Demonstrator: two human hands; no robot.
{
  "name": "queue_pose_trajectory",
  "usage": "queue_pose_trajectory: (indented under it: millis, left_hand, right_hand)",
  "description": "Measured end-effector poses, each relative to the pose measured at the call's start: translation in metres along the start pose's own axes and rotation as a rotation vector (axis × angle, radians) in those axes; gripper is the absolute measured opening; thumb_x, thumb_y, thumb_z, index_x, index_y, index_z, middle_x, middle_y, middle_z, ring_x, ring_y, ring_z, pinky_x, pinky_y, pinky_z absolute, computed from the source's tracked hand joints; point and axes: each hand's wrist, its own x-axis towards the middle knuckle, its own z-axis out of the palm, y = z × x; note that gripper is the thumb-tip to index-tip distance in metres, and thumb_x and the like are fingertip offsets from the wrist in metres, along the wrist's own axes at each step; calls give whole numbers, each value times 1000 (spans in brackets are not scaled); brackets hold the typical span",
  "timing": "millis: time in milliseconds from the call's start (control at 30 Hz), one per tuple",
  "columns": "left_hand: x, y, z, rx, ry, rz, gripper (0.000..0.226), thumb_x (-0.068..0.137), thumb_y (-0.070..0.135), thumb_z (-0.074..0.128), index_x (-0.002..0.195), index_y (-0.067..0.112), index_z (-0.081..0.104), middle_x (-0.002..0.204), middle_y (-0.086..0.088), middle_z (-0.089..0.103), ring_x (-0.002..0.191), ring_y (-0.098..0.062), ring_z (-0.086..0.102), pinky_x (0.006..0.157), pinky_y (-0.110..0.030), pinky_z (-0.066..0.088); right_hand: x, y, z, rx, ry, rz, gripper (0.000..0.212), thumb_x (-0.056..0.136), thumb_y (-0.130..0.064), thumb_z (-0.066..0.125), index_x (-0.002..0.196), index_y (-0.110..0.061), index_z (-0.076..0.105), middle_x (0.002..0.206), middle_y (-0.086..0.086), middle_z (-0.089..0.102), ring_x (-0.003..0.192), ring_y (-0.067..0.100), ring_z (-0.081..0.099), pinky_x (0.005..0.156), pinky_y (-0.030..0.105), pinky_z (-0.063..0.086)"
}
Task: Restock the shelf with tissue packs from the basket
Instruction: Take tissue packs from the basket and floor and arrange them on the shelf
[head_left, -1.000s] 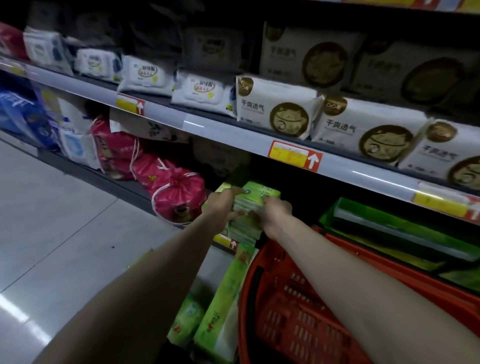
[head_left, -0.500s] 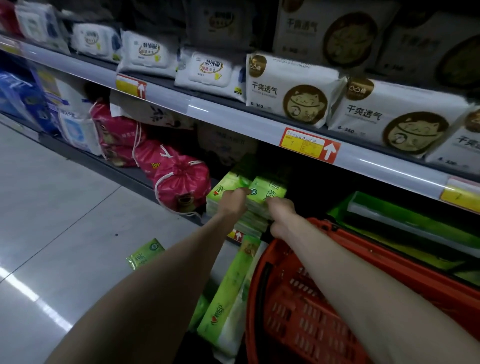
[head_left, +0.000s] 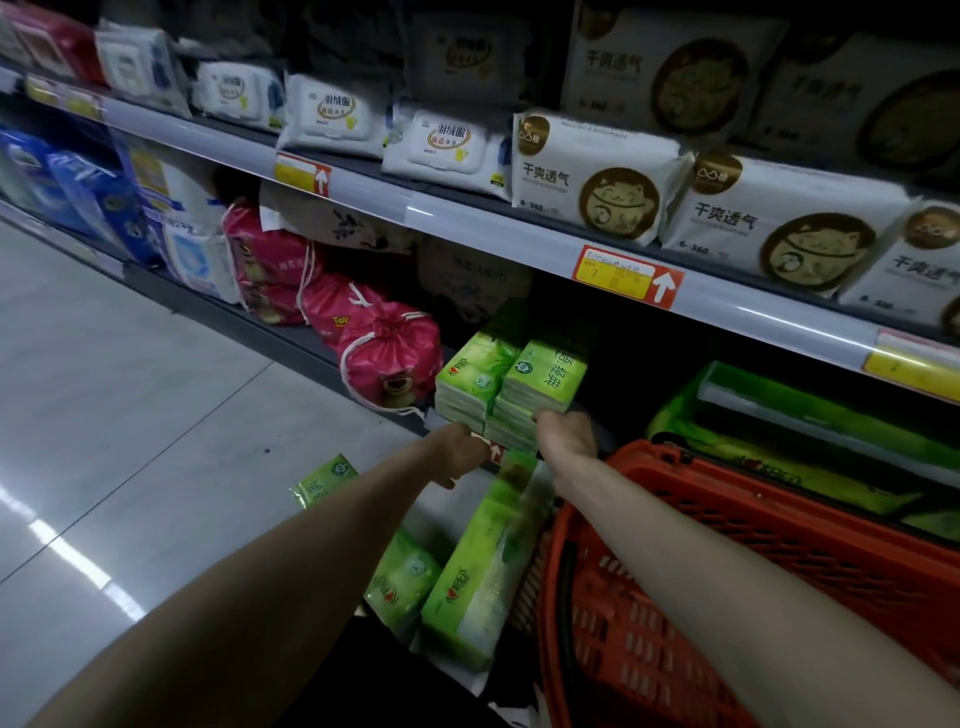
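Note:
Two stacks of green tissue packs (head_left: 511, 387) stand side by side at the front of the bottom shelf (head_left: 363, 358). My left hand (head_left: 460, 452) hangs just below the left stack at the shelf edge, holding nothing, fingers loosely curled. My right hand (head_left: 566, 434) rests its fingertips against the lower front of the right stack; its fingers are partly hidden. The red plastic basket (head_left: 753, 551) sits under my right forearm, and its inside is mostly hidden. A long green tissue pack (head_left: 480, 566) leans against the basket's left side.
A small green pack (head_left: 324, 480) lies on the grey floor, another green pack (head_left: 400, 577) beside the long one. Pink drawstring bags (head_left: 387, 353) crowd the shelf left of the stacks. Flat green packs (head_left: 810, 415) lie at the right. A shelf of white packs (head_left: 597, 176) overhangs.
Both hands have drawn back and down from the top of the stacks to their lower front. The right stack now sits squarely beside the left one. The camera has moved closer.

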Motion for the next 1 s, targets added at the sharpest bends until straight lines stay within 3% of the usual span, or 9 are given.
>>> queue_pose_trajectory:
  millis: [100, 167, 267, 433, 600, 667, 833, 933, 1000]
  left_hand:
    - [-8, -13, -18, -48, 7, -62, 35, 102, 15, 54, 132, 0, 60, 114, -15, 63, 96, -31, 65, 89, -44, 57]
    - [-19, -25, -34, -116, -26, -105, 38, 104, 22, 54, 137, 4, 57, 126, -14, 57, 108, -37, 67, 93, -45, 55]
    - [-27, -45, -67, -218, -58, -146, 48, 105, 33, 52, 145, 7, 48, 146, -17, 47, 120, -41, 61, 99, -47, 52]
    - [-25, -76, -103, -507, 79, -129, 52, 102, 45, 52, 139, 9, 49, 136, -18, 57, 117, -38, 63, 104, -50, 52]
    - [-25, -134, -94, -610, 324, -372, 50, 95, 27, 61, 139, 8, 45, 129, -13, 47, 121, -37, 50, 95, -48, 50]
    - [-28, -161, -84, -752, 404, -470, 54, 94, 25, 59, 143, 10, 42, 140, -15, 44, 120, -37, 46, 94, -51, 48]
    - [-30, -212, -48, -1104, 234, -560, 63, 101, 35, 53, 156, 14, 30, 164, -18, 23, 146, -39, 35, 102, -50, 50]
    - [-20, -222, -32, -1171, 173, -558, 67, 100, 39, 51, 157, 9, 30, 156, -27, 36, 138, -40, 46, 101, -46, 50]
    - [-14, -225, -22, -1170, 151, -543, 62, 100, 39, 48, 150, 4, 39, 137, -27, 51, 125, -41, 55, 103, -47, 50]
  right_hand:
    - [-47, -13, -14, 18, -47, -36, 64, 82, -39, 59, 139, -11, 56, 141, 15, 60, 129, 39, 57, 109, 42, 49]
    - [-68, -19, -16, 3, -53, -109, 51, 96, -27, 61, 145, -15, 52, 147, 13, 55, 135, 35, 53, 109, 35, 45]
    - [-88, -12, -6, -97, -112, -239, 43, 99, -22, 62, 142, -20, 53, 148, 9, 50, 132, 29, 54, 106, 35, 46]
    - [-115, 1, 42, -427, -377, -328, 67, 88, -34, 67, 150, -21, 46, 150, 8, 47, 137, 32, 48, 110, 44, 47]
    - [-124, 24, 93, -738, -643, -263, 76, 93, -37, 63, 158, -9, 36, 160, 16, 41, 145, 35, 43, 111, 38, 43]
    - [-124, 37, 107, -825, -685, -250, 72, 94, -37, 62, 153, -4, 38, 154, 20, 47, 139, 37, 50, 106, 38, 47]
    - [-111, 59, 122, -990, -694, -270, 56, 97, -30, 60, 142, 2, 48, 147, 24, 52, 134, 38, 54, 101, 36, 48]
    - [-104, 67, 128, -1028, -694, -312, 53, 99, -32, 58, 139, 2, 51, 142, 23, 55, 127, 39, 57, 95, 37, 49]
    - [-103, 72, 133, -1030, -716, -342, 46, 95, -34, 58, 128, -2, 59, 133, 21, 62, 117, 37, 62, 95, 39, 54]
